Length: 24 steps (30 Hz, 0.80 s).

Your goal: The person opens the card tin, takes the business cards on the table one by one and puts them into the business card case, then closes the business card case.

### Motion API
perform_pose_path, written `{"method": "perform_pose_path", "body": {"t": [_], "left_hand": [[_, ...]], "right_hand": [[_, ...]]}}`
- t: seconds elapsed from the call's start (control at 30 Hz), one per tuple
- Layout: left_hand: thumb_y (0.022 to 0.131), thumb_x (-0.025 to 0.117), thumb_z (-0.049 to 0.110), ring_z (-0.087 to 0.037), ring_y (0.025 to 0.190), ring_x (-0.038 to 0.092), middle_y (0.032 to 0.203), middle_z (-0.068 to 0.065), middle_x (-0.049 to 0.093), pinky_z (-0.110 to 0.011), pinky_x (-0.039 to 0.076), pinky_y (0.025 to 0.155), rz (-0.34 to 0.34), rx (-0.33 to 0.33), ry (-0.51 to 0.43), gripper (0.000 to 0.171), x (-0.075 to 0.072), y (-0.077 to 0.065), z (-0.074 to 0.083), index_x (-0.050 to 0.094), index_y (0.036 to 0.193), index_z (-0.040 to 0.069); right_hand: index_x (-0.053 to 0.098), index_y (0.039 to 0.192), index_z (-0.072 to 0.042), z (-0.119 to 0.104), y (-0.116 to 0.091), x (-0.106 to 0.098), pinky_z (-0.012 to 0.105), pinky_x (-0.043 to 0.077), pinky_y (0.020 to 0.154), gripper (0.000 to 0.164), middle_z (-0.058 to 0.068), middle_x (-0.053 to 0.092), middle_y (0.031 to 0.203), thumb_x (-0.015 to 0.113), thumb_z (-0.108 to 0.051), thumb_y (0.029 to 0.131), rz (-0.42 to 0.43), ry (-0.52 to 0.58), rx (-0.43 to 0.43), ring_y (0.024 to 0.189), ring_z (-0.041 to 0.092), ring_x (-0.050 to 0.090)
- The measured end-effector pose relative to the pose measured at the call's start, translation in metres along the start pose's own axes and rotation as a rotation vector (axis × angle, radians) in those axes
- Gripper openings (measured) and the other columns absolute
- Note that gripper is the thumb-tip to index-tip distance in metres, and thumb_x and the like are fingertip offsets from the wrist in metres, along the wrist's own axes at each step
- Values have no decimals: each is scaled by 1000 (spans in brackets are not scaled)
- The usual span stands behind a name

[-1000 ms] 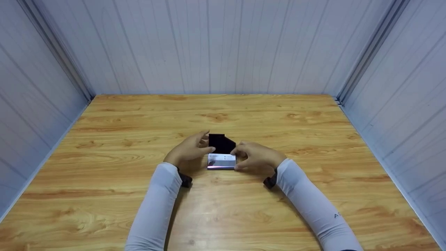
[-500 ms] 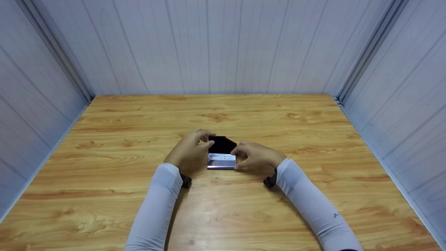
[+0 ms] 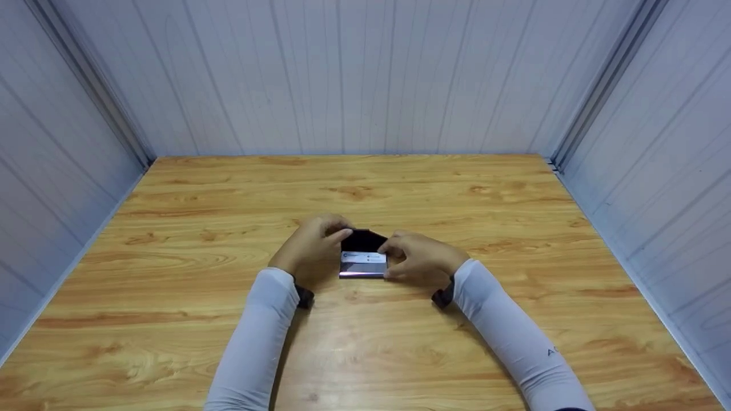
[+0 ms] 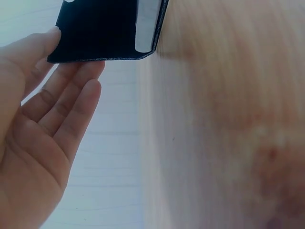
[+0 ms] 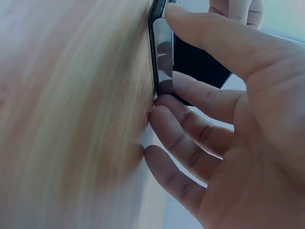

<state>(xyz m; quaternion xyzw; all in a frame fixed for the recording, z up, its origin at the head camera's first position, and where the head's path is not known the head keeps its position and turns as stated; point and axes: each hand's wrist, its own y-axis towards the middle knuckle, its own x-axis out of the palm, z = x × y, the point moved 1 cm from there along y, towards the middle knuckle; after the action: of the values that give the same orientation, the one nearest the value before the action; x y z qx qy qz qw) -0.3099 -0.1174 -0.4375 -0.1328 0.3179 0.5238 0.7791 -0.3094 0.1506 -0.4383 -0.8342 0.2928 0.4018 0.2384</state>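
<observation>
A card case [image 3: 364, 267] lies on the table with its black flap [image 3: 362, 241] raised at the far side. Its body is shiny silver, and a white printed strip [image 3: 364, 257] shows near the hinge. My left hand [image 3: 311, 242] pinches the flap's left edge; in the left wrist view the thumb lies on the dark inner face [image 4: 97, 31], fingers behind it. At the case's right end, my right hand [image 3: 422, 254] holds the body between thumb and index finger. In the right wrist view its other fingers [image 5: 171, 136] reach down to the table.
The wood-grain table [image 3: 354, 348] is bounded by a white panelled wall [image 3: 365, 74] at the back and by similar walls left and right. A dark wrist device [image 3: 305, 297] sits under the left wrist, another [image 3: 442, 298] under the right.
My left fingers have moved onto the flap's far left edge and tilted it up, so it looks shorter from above. The right hand and the case body have stayed in place.
</observation>
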Motion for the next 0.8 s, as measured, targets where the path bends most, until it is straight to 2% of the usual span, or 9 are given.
{"method": "perform_pose_path", "body": {"t": [0.27,0.43,0.6,0.7,0.8], "left_hand": [[99,65,38,-12,97,65,105,2,72,-38,52,88,-49,-53,-37,21,-1,-4,3,74,108,22],[98,66,37,-13,98,66,104,2,72,-38,52,89,-62,-46,-37,18,-1,-5,5,74,105,23],[97,69,36,-13,95,66,100,5,72,-38,53,86,-86,-37,-34,18,0,-6,4,74,103,21],[97,69,36,-13,93,67,98,6,72,-36,53,84,-111,-19,-23,16,0,-6,4,75,101,21],[96,71,34,-12,93,67,98,6,73,-35,53,84,-151,-16,-25,14,0,-6,4,76,100,22]], "right_hand": [[61,135,-9,-1,-4,-5,38,48,96,49,2,60,121,67,-39,97,-18,54,24,109,17,59],[62,134,-8,0,-6,-10,40,47,99,47,4,62,128,65,-38,99,-22,94,1,116,20,59],[61,129,-7,3,-11,-14,41,47,99,35,3,65,122,61,-28,102,-14,170,26,115,20,60],[55,133,-5,4,-12,-15,41,47,99,34,5,65,121,58,-24,104,-10,186,51,116,22,60],[50,141,-5,5,-11,-14,42,47,101,42,7,63,126,57,-24,104,-13,171,58,119,24,59]]}}
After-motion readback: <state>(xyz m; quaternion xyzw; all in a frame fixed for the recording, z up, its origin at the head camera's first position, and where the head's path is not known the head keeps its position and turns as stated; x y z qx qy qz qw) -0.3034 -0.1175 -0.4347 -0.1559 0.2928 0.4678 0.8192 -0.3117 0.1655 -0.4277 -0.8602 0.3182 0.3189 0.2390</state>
